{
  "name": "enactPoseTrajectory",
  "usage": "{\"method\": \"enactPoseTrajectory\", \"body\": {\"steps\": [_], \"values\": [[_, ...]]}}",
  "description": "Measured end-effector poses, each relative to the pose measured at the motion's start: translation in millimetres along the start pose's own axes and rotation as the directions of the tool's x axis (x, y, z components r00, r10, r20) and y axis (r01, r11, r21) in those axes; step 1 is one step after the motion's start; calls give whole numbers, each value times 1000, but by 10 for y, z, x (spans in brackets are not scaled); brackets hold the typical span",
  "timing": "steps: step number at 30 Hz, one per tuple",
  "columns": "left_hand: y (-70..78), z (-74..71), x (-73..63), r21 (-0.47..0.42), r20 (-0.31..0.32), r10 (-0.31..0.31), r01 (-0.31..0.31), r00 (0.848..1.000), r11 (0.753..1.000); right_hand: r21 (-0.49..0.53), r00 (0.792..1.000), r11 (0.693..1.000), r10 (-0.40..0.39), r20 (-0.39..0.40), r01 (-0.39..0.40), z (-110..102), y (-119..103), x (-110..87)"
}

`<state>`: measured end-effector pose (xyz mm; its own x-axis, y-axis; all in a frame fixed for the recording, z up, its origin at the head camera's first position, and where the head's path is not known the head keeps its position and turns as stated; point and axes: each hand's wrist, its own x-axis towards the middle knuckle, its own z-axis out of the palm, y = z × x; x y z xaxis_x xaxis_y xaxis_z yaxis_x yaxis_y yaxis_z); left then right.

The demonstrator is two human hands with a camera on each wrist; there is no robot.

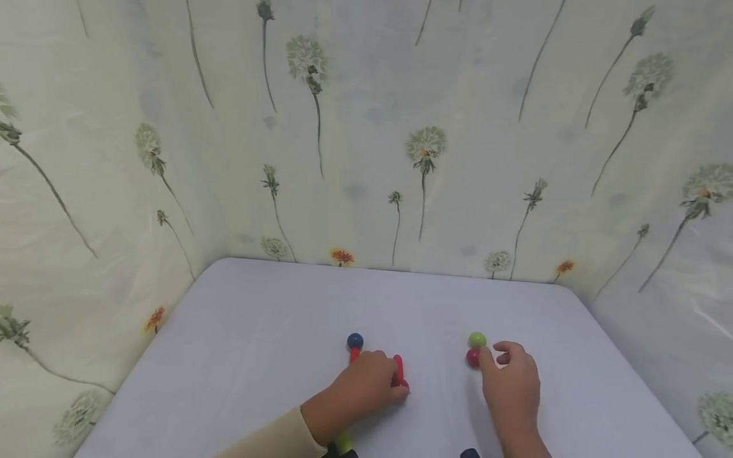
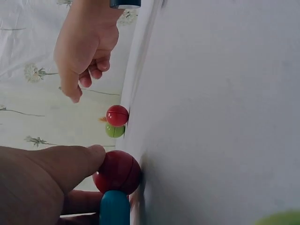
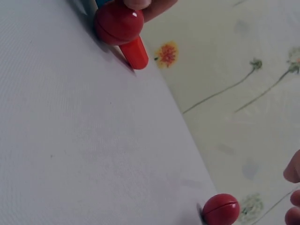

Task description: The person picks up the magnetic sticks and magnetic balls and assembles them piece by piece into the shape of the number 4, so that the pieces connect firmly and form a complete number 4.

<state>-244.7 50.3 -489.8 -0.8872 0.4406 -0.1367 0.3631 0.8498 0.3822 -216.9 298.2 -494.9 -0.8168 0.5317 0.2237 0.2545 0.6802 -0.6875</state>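
My left hand (image 1: pixel 372 387) pinches a red ball (image 2: pixel 117 172) between thumb and fingers, low over the white table. A blue rod (image 2: pixel 115 208) and a red rod (image 1: pixel 399 367) meet that ball. Just beyond the left hand are a dark blue ball (image 1: pixel 355 341) and another red rod (image 1: pixel 354 354), partly covered by the fingers. On the right, a second red ball (image 1: pixel 473 357) lies against a light green ball (image 1: pixel 477 340). My right hand (image 1: pixel 513 378) hovers beside this pair with loosely bent fingers, apart from them in the left wrist view and holding nothing.
The white table (image 1: pixel 275 318) has rounded far corners and meets a flower-patterned curtain (image 1: pixel 366 159) at the back and sides. A yellow-green piece (image 1: pixel 343 442) shows under the left wrist. A dark object (image 1: pixel 469 453) pokes in at the bottom edge.
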Motion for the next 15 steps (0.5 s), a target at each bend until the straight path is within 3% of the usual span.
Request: {"method": "enactPoseTrajectory", "body": {"steps": [5,15], "values": [[-14,16,23,-47,24,-15,16,1000,999,-29,989,995,100,104,-98,-41,82,56],[-30,-14,-1,-83,26,-32,35,999,996,-86,948,988,149,280,-130,52,48,95]]}}
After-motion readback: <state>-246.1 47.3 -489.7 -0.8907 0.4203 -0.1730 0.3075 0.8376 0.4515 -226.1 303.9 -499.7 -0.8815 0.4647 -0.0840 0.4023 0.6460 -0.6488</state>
